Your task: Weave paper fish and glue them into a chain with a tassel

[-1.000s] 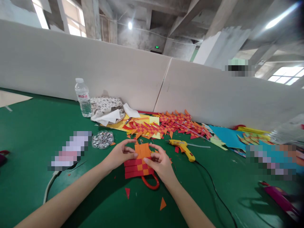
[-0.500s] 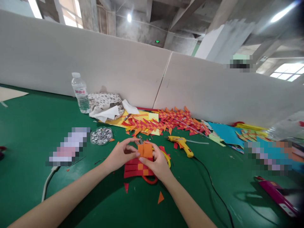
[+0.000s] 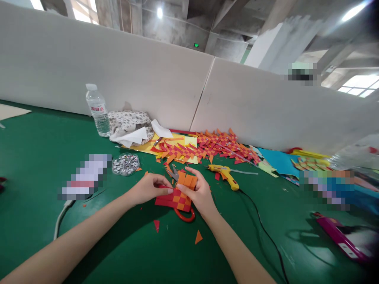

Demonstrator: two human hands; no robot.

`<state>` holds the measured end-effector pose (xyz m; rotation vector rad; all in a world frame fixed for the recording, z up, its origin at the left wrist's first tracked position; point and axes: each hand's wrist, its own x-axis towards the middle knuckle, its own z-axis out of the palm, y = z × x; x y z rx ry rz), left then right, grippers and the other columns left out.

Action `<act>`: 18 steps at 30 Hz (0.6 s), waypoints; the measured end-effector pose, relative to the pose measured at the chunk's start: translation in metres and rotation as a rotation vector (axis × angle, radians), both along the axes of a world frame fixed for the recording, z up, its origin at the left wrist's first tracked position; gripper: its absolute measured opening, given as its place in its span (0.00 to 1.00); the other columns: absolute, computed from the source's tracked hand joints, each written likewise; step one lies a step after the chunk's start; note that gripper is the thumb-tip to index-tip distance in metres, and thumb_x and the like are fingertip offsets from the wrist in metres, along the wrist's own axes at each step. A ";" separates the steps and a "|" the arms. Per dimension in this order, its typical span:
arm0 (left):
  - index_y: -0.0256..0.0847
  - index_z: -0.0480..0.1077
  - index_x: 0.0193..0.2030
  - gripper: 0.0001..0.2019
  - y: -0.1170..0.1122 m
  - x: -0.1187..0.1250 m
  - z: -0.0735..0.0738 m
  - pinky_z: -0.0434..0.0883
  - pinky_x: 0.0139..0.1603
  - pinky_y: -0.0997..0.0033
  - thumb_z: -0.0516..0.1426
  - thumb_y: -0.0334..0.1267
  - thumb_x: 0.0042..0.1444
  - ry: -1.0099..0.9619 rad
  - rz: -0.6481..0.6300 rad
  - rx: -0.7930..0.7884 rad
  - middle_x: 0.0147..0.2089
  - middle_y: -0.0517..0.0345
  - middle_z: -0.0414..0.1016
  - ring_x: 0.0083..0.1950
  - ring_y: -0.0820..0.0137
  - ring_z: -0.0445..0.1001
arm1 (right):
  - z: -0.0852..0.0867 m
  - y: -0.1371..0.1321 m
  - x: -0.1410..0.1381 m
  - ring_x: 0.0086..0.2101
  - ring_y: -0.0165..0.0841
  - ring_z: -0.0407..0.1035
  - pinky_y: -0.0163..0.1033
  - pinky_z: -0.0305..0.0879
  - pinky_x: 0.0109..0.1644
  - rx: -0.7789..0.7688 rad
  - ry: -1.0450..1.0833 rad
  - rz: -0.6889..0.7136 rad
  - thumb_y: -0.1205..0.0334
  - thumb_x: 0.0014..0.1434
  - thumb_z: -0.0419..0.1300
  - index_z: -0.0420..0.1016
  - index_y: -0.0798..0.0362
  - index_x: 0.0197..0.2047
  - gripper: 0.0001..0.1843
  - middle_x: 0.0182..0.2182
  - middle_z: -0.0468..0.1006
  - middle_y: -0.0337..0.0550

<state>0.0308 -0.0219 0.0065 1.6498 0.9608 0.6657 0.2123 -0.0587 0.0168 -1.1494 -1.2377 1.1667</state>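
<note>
Both hands are on a woven piece of red and orange strips (image 3: 181, 200), checkered in its middle. My left hand (image 3: 151, 189) pinches a red strip at its left side. My right hand (image 3: 199, 193) grips the orange right side, thumb on top and the index finger stretched out. Beneath the piece lies a pair of scissors (image 3: 185, 216) with a red handle loop; their grey blades stick out above it, pointing away from me. Red and orange triangular scraps lie on the green table close by.
A yellow hot glue gun (image 3: 226, 175) with a black cord lies right of my hands. Behind are finished woven fish (image 3: 219, 146) in a pile. On the left are a dish of googly eyes (image 3: 126, 163), a blurred phone-like object (image 3: 87, 177) and a water bottle (image 3: 99, 112).
My left hand has shifted from the orange strips at the top down to a red strip at the left. The orange strips now spread to the upper right, and the scissor blades show more.
</note>
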 end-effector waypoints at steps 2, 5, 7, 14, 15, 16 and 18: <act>0.37 0.74 0.30 0.13 0.002 -0.002 0.001 0.66 0.31 0.74 0.61 0.46 0.45 -0.014 -0.028 -0.010 0.29 0.56 0.76 0.29 0.71 0.71 | -0.001 0.000 0.000 0.32 0.34 0.72 0.39 0.69 0.37 0.006 -0.007 0.009 0.61 0.43 0.67 0.61 0.49 0.52 0.32 0.32 0.76 0.39; 0.37 0.73 0.30 0.13 0.003 -0.003 0.001 0.66 0.33 0.74 0.61 0.46 0.45 -0.030 -0.055 -0.002 0.30 0.56 0.76 0.30 0.71 0.71 | -0.004 0.001 -0.001 0.33 0.35 0.72 0.40 0.69 0.38 0.012 -0.010 0.018 0.61 0.43 0.67 0.62 0.49 0.51 0.31 0.33 0.76 0.39; 0.37 0.73 0.31 0.13 0.002 -0.004 0.001 0.66 0.33 0.74 0.61 0.46 0.45 -0.023 -0.060 0.001 0.30 0.56 0.76 0.30 0.71 0.71 | -0.005 0.000 -0.002 0.34 0.35 0.73 0.41 0.69 0.39 0.016 -0.009 0.022 0.61 0.44 0.67 0.62 0.49 0.51 0.31 0.34 0.76 0.40; 0.37 0.74 0.28 0.14 0.002 -0.004 0.001 0.61 0.25 0.76 0.62 0.48 0.42 0.037 -0.063 0.003 0.24 0.60 0.74 0.24 0.75 0.65 | -0.005 0.000 -0.004 0.33 0.36 0.73 0.42 0.70 0.38 0.030 -0.037 0.031 0.60 0.44 0.67 0.61 0.46 0.50 0.30 0.32 0.76 0.39; 0.37 0.74 0.27 0.14 0.002 -0.004 0.001 0.60 0.24 0.76 0.62 0.48 0.42 0.043 -0.067 0.001 0.22 0.61 0.72 0.23 0.76 0.64 | -0.005 0.000 -0.004 0.33 0.36 0.72 0.42 0.70 0.38 0.030 -0.040 0.036 0.60 0.44 0.67 0.61 0.46 0.50 0.30 0.31 0.76 0.39; 0.37 0.74 0.27 0.14 0.003 -0.004 0.001 0.59 0.24 0.77 0.62 0.48 0.42 0.047 -0.072 -0.001 0.21 0.62 0.72 0.22 0.76 0.63 | -0.005 0.000 -0.004 0.32 0.36 0.72 0.42 0.70 0.38 0.030 -0.044 0.040 0.60 0.44 0.67 0.61 0.46 0.50 0.31 0.31 0.76 0.38; 0.38 0.74 0.27 0.13 0.003 -0.005 0.003 0.59 0.24 0.77 0.62 0.47 0.41 0.052 -0.082 0.003 0.21 0.62 0.71 0.22 0.77 0.62 | -0.006 0.000 -0.003 0.32 0.36 0.72 0.41 0.70 0.37 0.027 -0.050 0.046 0.60 0.44 0.67 0.61 0.46 0.51 0.31 0.31 0.76 0.38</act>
